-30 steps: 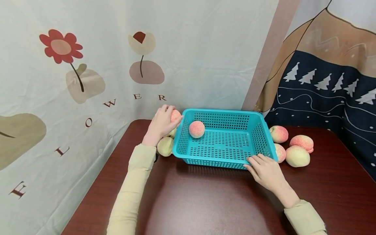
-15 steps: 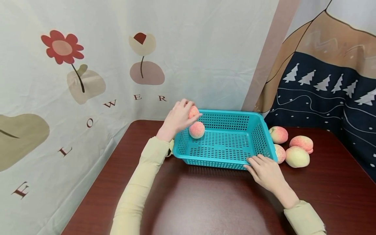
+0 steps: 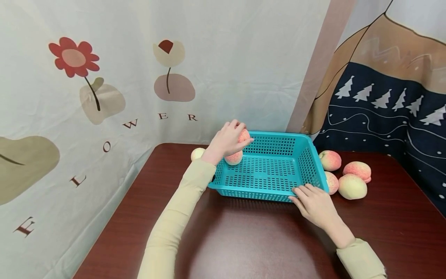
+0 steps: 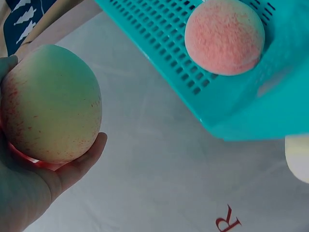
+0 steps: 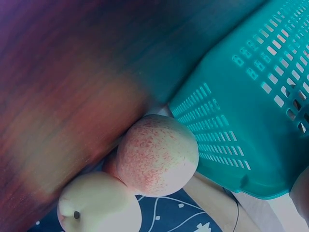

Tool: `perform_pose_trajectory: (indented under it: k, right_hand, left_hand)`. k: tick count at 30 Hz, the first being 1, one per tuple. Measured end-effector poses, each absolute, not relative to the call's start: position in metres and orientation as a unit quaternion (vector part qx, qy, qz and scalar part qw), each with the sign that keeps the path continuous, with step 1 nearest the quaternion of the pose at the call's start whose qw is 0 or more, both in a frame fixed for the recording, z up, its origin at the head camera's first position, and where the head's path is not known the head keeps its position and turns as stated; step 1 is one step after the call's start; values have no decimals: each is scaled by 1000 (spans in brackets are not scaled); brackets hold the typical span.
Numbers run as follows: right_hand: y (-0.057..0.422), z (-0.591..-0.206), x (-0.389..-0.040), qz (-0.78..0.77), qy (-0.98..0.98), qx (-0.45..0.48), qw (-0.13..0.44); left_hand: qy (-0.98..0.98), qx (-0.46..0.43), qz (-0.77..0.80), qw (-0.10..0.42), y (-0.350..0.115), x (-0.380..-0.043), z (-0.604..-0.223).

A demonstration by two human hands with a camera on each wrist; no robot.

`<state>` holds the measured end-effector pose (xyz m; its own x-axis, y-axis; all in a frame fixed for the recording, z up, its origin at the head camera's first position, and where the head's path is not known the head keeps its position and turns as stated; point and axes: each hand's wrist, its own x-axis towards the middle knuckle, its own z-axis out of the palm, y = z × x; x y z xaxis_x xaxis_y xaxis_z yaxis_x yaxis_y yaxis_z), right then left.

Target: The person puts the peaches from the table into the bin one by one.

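My left hand [image 3: 224, 142] holds a pink and yellow peach [image 3: 244, 135] above the left part of a turquoise plastic basket [image 3: 258, 194]. In the left wrist view, fingers and thumb curve around this peach [image 4: 53, 104]. Another peach [image 3: 234, 158] lies inside the basket at its left end, partly covered by the left hand in the head view. At the front right corner, my right hand [image 3: 315, 203] grips the basket's rim, fingers over the edge and thumb on the outer side.
Several peaches [image 3: 352, 186] lie on the dark red table [image 3: 258, 240] just right of the basket. A pale peach [image 3: 197, 154] shows left of it, behind the left arm. A printed curtain [image 3: 244, 62] hangs behind the table.
My left hand has carried the peach from beside the basket's left end rightward, over the rim and above the basket. The right hand has stayed on the rim.
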<state>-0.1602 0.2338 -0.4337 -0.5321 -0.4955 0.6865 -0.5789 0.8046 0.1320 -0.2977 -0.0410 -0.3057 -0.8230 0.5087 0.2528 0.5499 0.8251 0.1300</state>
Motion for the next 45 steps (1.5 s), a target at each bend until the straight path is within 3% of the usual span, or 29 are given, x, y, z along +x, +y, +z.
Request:
perform_pose_trajectory:
  k: [15,33,45]
  right_hand:
    - [235,-435,-160,59,-876,303,371]
    - [233,-435,-163,58,-870,315,375]
    - [234,-435,-161,56,-868,316,379]
  left_hand:
    - [-945,-319,-37,65,-7,-312,-323]
    - [-952,-307,6,-15,15,-335,-356]
    - [-944,-315,98,-21,26,-342,-375]
